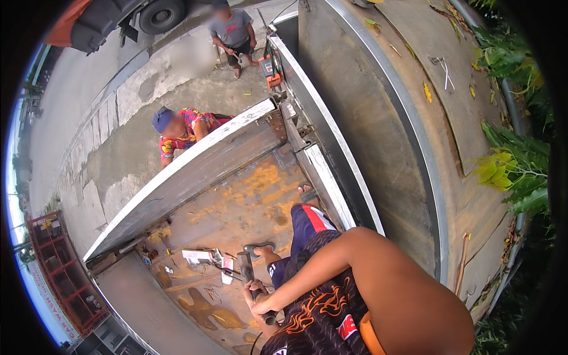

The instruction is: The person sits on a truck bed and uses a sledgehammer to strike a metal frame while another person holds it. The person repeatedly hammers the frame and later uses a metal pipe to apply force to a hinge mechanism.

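Observation:
Both my hands are closed round a long dark tool point(246, 271). It has a blocky grey end pointing away from me and a round, tube-like end near my wrists; its exact kind I cannot make out. My left hand point(252, 290) grips farther along it, and my right hand point(265, 303) wraps it closer to the round end. Just beyond the blocky end, a thin dark rod point(228, 271) lies by red-and-white paper packaging point(197, 257) on the rusty metal truck bed point(236, 204). My sandalled feet stand on that bed.
A white-topped side panel point(195, 148) borders the bed; a person in a colourful shirt point(192, 125) leans outside it. Another person point(232, 32) stands farther off, near an orange-and-black machine point(271, 72). A curved metal wall point(378, 112) rises to my right, with leafy branches point(526, 171) beyond.

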Demonstrator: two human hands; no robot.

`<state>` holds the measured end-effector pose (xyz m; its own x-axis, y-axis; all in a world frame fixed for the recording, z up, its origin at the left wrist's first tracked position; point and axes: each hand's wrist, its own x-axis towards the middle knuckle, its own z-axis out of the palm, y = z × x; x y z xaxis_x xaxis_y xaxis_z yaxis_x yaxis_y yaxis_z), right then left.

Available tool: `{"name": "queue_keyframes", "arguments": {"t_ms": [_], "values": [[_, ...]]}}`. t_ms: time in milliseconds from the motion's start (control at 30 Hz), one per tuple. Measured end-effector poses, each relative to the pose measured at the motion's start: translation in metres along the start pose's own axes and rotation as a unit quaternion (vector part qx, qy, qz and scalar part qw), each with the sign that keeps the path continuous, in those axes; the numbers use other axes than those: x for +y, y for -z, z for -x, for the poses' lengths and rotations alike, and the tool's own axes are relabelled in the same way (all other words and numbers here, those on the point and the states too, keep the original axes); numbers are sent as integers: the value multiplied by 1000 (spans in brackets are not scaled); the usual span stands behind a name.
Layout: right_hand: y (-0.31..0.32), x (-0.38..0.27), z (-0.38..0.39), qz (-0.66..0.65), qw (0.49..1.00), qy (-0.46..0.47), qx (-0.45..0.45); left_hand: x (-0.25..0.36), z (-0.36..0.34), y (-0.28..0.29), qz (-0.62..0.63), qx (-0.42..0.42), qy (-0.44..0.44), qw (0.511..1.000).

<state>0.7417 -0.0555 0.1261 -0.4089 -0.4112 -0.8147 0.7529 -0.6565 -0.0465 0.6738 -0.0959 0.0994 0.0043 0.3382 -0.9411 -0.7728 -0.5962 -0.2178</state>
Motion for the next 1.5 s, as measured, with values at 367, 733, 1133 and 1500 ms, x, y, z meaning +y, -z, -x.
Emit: {"name": "queue_keyframes", "arguments": {"t_ms": [367, 733, 1133, 1500], "values": [[31, -57, 104, -81, 997, -9, 8, -42, -37, -54, -116, -48, 215, 968], [39, -78, 120, -126, 989, -35, -65, -67, -4, -69, -240, -8, 44, 970], [49, -68, 113, -30, 994, -106, 3, -85, 10, -49, -231, 2, 8, 973], [57, -66, 130, -42, 996, -48, 62, -95, 16, -29, -220, -10, -2, 975]]}}
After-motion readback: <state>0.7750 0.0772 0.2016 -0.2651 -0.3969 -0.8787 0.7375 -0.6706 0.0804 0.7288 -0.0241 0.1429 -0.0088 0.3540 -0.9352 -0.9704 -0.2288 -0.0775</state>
